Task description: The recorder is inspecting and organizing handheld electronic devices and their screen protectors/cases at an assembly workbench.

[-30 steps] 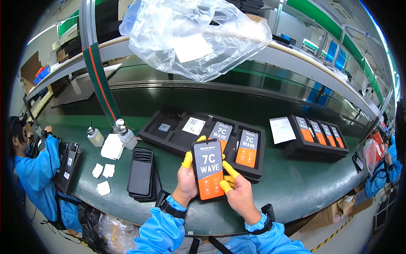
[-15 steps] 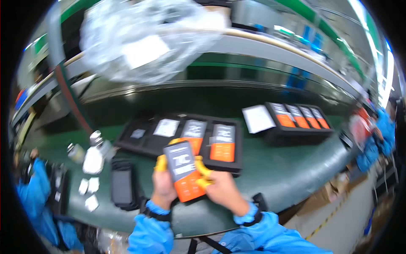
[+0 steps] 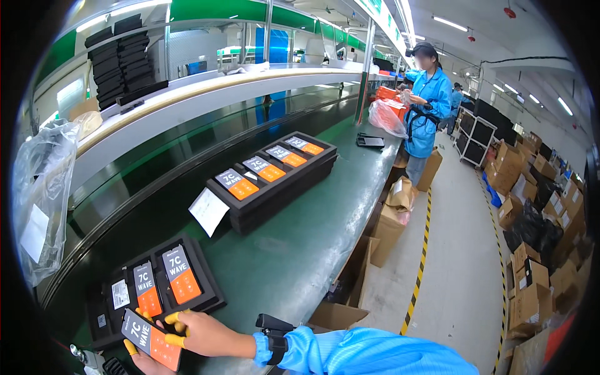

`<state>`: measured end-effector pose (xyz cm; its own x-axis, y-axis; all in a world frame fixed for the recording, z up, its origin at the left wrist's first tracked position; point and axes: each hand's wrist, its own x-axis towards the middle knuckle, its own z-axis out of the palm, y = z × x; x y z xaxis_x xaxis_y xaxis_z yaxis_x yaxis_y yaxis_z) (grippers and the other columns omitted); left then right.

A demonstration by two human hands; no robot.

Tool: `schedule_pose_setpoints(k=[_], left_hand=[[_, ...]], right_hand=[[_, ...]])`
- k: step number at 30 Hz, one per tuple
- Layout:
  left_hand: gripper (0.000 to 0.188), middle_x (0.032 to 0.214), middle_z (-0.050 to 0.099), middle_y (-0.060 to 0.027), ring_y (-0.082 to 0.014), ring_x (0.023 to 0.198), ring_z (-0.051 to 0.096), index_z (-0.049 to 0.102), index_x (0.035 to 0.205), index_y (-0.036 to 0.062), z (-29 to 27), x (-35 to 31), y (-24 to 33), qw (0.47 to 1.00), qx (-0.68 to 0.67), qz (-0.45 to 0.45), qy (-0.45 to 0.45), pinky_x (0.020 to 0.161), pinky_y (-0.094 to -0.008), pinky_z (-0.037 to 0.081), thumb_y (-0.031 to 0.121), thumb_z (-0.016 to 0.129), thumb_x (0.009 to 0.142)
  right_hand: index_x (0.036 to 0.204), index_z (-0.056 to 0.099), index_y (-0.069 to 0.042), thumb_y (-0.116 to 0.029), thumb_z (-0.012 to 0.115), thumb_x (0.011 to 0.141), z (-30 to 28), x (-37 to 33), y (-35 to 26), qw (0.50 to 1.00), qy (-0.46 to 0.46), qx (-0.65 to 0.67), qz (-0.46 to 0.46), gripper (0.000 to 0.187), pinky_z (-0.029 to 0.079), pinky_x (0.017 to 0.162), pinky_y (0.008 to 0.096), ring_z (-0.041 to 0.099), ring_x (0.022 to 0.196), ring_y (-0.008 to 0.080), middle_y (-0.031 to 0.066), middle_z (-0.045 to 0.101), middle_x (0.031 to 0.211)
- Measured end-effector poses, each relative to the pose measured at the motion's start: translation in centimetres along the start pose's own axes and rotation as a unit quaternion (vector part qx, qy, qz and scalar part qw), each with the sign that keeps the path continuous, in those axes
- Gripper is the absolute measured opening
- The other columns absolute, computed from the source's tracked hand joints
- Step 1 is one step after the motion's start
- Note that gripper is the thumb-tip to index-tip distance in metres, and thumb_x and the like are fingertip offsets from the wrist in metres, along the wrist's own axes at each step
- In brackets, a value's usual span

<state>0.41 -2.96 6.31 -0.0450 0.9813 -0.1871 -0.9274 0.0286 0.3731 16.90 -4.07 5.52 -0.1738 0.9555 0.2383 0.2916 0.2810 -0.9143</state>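
Observation:
A phone [image 3: 149, 339] with a grey-and-orange printed front lies tilted between my two hands at the lower left. My left hand [image 3: 149, 364] grips it from below, partly cut off by the picture's edge. My right hand [image 3: 209, 333], in yellow finger cots, has its fingers closed on the phone's right edge. Just beyond them is a black foam tray [image 3: 211, 284]. Two similar phones, a near one [image 3: 181, 273] and another [image 3: 145, 289], sit face up in its slots. Beside them, a white label [image 3: 120, 294] shows in a third slot.
Farther along the green bench [image 3: 275, 262], a foam tray stack [image 3: 284, 189] holds several phones. White paper [image 3: 208, 211] leans against its near end. A plastic bag [image 3: 44, 206] hangs at left. A co-worker [image 3: 431, 103] stands at the far end. Cartons [image 3: 390, 228] line the bench's side.
My view has swung right, so hands and trays now appear farther left, and the aisle and a standing co-worker have come into sight. Both hands still hold the phone.

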Motion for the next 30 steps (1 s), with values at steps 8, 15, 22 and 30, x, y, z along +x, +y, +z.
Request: schedule_pose_setpoints(k=[8,15,22,30], left_hand=[[0.059,0.135,0.058,-0.0125,-0.0259,0.118,0.060,0.043,0.142,0.0050,-4.0,1.7,1.7,0.939,0.178,-0.060,-0.288,0.102,-0.0430,0.047,0.049,0.035,0.104],[0.057,0.125,0.061,-0.0108,-0.0168,0.103,0.066,0.037,0.140,0.0023,-3.4,0.8,-1.7,0.879,0.450,0.050,-0.151,0.076,-0.0261,0.058,0.006,0.066,0.091],[0.062,0.117,0.064,-0.0077,-0.0132,0.097,0.066,0.040,0.137,0.0045,-4.2,0.8,-1.3,0.900,0.392,0.094,-0.163,0.072,-0.0201,0.053,0.003,0.073,0.085],[0.050,0.114,0.064,-0.0101,-0.0129,0.098,0.064,0.043,0.135,0.0006,-4.3,0.0,-0.6,0.857,0.479,0.138,-0.133,0.075,-0.0210,0.052,0.001,0.062,0.089]], right_hand=[[0.093,0.056,0.003,-0.014,0.059,0.097,0.0,-1.4,0.7,0.954,-0.137,0.239,0.115,0.018,0.047,0.050,0.0252,0.059,0.058,0.0095,0.0065,0.062,0.071],[0.103,0.059,0.009,-0.003,0.060,0.088,-2.3,-0.7,1.9,0.995,0.065,0.079,0.007,0.019,0.049,0.063,0.0377,0.064,0.068,0.0276,0.0217,0.065,0.079],[0.098,0.060,0.010,-0.014,0.068,0.089,-5.0,-0.8,-1.2,0.993,-0.076,0.091,-0.022,0.026,0.049,0.064,0.0378,0.065,0.070,0.0322,0.0237,0.066,0.081],[0.084,0.062,0.002,-0.024,0.063,0.088,-2.6,-0.3,0.3,0.978,-0.070,-0.180,-0.074,0.026,0.050,0.061,0.0495,0.064,0.071,0.0426,0.0223,0.066,0.077]])
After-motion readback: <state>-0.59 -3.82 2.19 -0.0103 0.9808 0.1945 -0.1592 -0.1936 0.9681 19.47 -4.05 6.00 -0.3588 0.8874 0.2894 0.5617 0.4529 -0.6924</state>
